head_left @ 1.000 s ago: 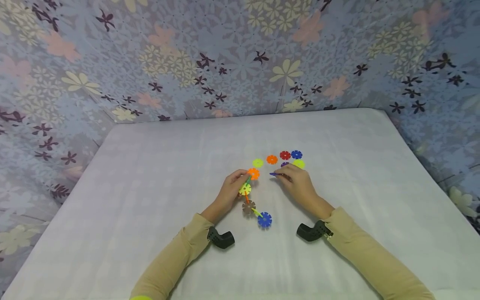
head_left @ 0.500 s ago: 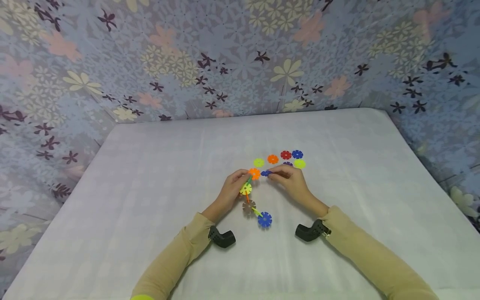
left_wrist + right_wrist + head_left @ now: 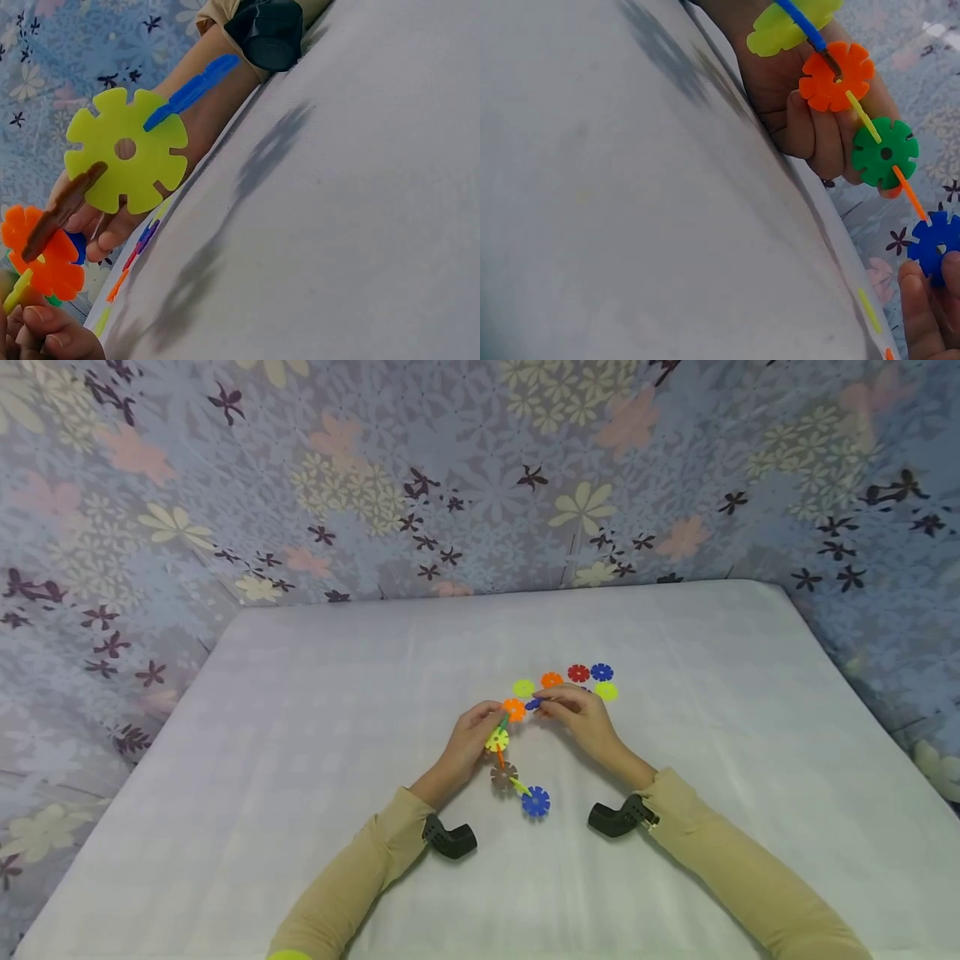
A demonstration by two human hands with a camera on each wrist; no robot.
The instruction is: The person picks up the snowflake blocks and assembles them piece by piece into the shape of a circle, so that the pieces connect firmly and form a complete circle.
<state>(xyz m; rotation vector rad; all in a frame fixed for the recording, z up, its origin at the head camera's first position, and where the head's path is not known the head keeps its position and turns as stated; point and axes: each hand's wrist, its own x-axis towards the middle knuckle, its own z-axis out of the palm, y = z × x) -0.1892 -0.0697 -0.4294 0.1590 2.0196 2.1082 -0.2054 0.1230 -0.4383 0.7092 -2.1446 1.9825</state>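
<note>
The left hand [image 3: 472,739] is clamped on the chain of slotted discs [image 3: 497,740] near its upper end; the chain extends toward five o'clock above the desk [image 3: 360,710]. The right hand [image 3: 576,712] pinches a blue disc [image 3: 928,251] against the rim of the orange end disc [image 3: 513,710], at about its three o'clock. Loose discs [image 3: 578,673] lie toward one o'clock from the left hand.

Loose red, orange, blue, yellow-green discs [image 3: 573,676] on white-covered table [image 3: 337,693]
</note>
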